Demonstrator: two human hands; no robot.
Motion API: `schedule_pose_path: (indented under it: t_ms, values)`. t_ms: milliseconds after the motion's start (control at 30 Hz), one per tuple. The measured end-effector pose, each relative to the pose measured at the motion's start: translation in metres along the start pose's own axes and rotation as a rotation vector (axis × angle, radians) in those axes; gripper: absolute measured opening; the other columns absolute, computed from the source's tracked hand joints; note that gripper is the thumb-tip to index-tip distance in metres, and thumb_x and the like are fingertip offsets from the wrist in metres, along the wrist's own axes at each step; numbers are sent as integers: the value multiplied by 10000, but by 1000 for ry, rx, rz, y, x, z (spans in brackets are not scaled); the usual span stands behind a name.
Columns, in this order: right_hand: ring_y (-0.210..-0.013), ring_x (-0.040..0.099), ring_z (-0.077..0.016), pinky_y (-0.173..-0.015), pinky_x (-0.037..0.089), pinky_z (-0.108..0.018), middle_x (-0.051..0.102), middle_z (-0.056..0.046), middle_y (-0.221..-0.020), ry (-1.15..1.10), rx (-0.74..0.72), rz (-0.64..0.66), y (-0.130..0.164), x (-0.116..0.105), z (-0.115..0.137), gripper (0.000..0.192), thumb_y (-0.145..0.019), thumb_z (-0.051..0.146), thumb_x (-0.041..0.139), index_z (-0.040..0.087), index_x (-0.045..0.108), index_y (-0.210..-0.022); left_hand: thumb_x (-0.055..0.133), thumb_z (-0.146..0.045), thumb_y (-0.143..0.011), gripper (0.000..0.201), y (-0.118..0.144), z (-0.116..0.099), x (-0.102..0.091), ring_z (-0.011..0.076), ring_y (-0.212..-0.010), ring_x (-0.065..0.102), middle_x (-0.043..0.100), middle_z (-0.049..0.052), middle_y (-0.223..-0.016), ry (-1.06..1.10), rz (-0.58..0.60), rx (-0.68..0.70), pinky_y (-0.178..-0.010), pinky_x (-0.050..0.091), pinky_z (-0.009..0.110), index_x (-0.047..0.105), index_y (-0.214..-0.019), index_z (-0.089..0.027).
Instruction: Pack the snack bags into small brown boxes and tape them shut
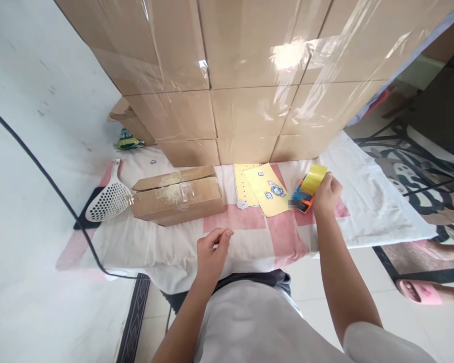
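My right hand [327,194] is closed around a tape dispenser [305,201] with orange and blue parts, fitted with a wide yellow roll of tape [314,178]. My left hand [213,247] hovers over the front of the table, its fingers curled in and the thumb against them, with nothing visible in it. Ahead and to its left lies a long closed cardboard box [181,204], with clear tape and a pale scuffed patch on its side. Between box and dispenser, a yellow sheet with blue drawings [267,201] overlaps another dotted yellow sheet [240,176].
Stacked cardboard boxes [245,111] wrapped in clear film rise along the back. A white perforated skimmer [109,201] lies on a dark pad at left, near a green packet [127,140]. A black cable [41,156] hangs at left. Another person's feet [419,291] show at right.
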State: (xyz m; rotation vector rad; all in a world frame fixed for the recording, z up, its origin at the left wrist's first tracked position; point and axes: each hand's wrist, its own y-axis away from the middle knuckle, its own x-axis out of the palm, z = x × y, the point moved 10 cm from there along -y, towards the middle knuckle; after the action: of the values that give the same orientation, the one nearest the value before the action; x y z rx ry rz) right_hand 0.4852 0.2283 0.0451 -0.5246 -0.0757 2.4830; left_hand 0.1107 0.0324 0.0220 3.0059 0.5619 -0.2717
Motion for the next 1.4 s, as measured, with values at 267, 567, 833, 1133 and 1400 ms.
schedule_pose_path:
  t_ms: [267,567,833,1133,1400]
  values:
    - [-1059,607,-293,-889,474,-454,661,-101,-1193,141,-423,283,93,-10,113,255,-934,421,575,279,634,-1138,592,-323,-949,244,-5,-39,-29,112,-556,518,655,-10,-619,-264,-78,294,-607,417,243,745,-804,-200]
    - [-805,539,-145,-814,373,-343,642,-8,-798,114,-1157,1220,255,102,230,189,-1003,229,533,201,635,-847,634,-228,-933,151,2,-87,-46,96,-516,560,733,-11,-667,-276,-99,509,-618,403,281,773,-873,-220]
    - [-829,488,-170,-822,331,-361,591,-2,-729,266,-1417,1287,274,130,272,266,-1018,219,450,196,532,-765,690,-531,-841,483,-14,-29,-49,115,-453,520,615,-3,-496,307,196,-203,-489,453,240,790,-1125,-153]
    - [-672,483,-141,-691,379,-316,512,18,-715,-112,-1045,1091,187,105,317,212,-991,227,532,234,504,-781,700,-482,-866,291,9,2,-193,210,-745,721,765,25,-741,-354,-604,-92,-730,542,316,753,-956,-210]
    - [-596,418,-101,-601,293,-272,458,41,-637,132,-1031,1381,228,192,298,322,-1003,255,460,201,431,-686,663,-214,-919,244,-3,-121,-120,257,-1122,689,757,109,-1165,-732,-529,869,-976,484,410,682,-1162,-201]
